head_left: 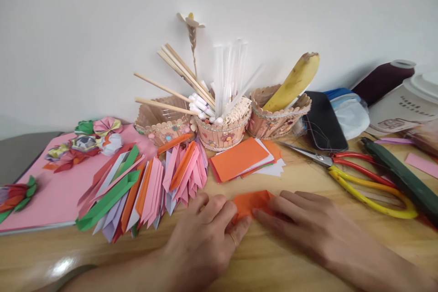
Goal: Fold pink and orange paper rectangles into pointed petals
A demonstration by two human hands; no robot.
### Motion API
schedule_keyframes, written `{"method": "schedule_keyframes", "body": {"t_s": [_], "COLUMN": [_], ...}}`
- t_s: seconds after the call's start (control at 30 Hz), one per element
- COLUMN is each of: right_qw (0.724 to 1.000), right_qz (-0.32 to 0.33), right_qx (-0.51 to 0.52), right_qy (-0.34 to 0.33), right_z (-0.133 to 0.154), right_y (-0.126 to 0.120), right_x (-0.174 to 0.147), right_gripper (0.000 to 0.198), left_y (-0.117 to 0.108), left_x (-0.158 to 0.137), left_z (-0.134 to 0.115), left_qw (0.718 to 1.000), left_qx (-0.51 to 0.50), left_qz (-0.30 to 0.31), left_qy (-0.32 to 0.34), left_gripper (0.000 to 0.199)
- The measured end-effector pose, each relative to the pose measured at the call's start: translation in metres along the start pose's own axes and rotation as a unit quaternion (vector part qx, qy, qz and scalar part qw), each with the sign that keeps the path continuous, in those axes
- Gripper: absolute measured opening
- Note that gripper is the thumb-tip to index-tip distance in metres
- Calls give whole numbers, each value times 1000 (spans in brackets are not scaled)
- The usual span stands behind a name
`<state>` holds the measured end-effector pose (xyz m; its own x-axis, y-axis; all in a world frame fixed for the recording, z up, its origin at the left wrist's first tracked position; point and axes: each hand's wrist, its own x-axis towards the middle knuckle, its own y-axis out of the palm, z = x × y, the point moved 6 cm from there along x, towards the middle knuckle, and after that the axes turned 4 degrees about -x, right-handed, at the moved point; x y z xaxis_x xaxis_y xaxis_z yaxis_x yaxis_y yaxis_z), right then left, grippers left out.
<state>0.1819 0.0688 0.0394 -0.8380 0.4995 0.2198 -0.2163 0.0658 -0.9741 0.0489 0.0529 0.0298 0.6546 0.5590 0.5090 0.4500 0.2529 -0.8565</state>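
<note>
A small piece of orange paper (251, 203), partly folded, lies on the wooden table between my two hands. My left hand (210, 230), with a ring on one finger, pinches its left end. At its right end the fingers of my right hand (304, 223) press on the paper, the thumb near its lower edge. Just beyond the hands rests a stack of orange and white paper rectangles (239, 159). To the left, many folded paper strips (150, 189) in pink, orange, green and lilac lie in a row.
Scissors (342, 164) with red and yellow handles lie on the right, beside a dark green tool (404, 178) and a black phone (325, 121). Decorated baskets (222, 137) stand along the wall, one holding a banana (292, 82). Folded paper flowers (85, 143) sit on pink sheets (54, 196) at left.
</note>
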Motion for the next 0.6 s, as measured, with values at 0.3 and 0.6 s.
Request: {"method": "schedule_keyframes", "body": {"t_s": [0.3, 0.6], "right_qw": [998, 997], "right_qz": [33, 80], "right_qx": [-29, 7], "right_qy": [-43, 17], "right_z": [5, 0], "right_y": [-4, -1], "right_x": [-3, 0], "right_gripper": [43, 36], "left_y": [1, -1], "left_x": [-7, -7], "left_z": [3, 5], "left_qw": [999, 999], "left_qx": [26, 32], "left_qz": [34, 29], "left_qy": [3, 5], "left_gripper": [17, 14]}}
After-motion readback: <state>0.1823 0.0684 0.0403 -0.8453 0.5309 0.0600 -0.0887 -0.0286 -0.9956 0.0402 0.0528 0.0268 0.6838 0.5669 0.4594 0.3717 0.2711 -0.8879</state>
